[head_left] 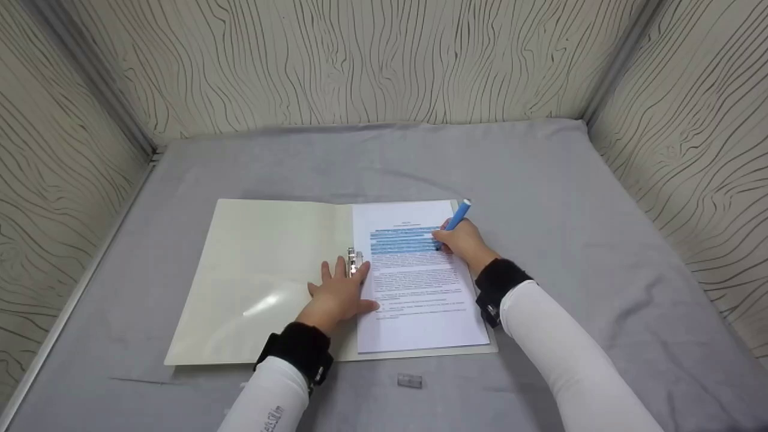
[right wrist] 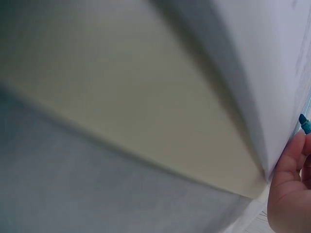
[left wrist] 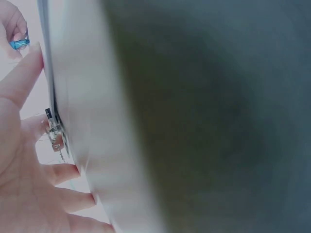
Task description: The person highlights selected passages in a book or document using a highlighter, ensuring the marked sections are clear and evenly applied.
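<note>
A cream ring binder (head_left: pixel 264 252) lies opened flat, with a stack of printed paper (head_left: pixel 414 333) on its right side. My right hand (head_left: pixel 465 240) holds a blue marker (head_left: pixel 459 214) tilted over the text, where several upper lines are coloured blue. The marker's dark teal tip (right wrist: pixel 303 119) shows beside the fingers in the right wrist view. My left hand (head_left: pixel 339 297) rests with fingers spread across the binder's spine, its thumb on the paper's left edge. Just above those fingers sits the metal ring clip (head_left: pixel 354 259), partly hidden by them.
A small grey rectangular piece (head_left: pixel 410 380) lies on the grey cloth (head_left: pixel 384 162) in front of the binder. Wood-patterned panels (head_left: pixel 360 66) enclose the table at the back and on both sides.
</note>
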{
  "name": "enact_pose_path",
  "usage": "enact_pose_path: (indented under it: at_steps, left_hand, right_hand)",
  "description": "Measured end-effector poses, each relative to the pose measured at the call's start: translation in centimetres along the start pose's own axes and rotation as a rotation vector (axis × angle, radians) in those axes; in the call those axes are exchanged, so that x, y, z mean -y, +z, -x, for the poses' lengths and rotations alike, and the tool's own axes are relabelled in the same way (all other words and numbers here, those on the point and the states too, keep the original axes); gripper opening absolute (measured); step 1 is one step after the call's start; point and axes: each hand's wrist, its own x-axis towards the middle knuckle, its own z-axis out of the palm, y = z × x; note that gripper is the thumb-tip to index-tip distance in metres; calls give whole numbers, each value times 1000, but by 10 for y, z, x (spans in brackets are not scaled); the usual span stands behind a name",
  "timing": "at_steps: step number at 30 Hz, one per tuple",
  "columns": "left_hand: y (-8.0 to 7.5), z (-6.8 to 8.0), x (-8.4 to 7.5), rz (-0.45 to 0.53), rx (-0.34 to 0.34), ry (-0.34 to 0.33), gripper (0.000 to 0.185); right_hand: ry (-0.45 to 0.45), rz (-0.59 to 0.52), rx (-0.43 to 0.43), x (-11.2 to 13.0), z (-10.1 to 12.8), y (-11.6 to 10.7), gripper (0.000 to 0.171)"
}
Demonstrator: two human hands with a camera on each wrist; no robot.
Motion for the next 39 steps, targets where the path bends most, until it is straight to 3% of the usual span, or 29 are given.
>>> enact_pose_path:
  at_steps: [17, 24, 39]
  left_hand:
    - [1, -1, 1, 4, -3, 2, 83]
    - [3, -3, 2, 0, -2, -2, 84]
    - [3, -3, 2, 0, 1, -4, 83]
  right_hand:
    - [11, -76, -1, -2, 4, -4, 17]
    - [-45, -8, -22, -5, 1, -5, 17]
    - [-23, -14, -27, -9, 1, -9, 18]
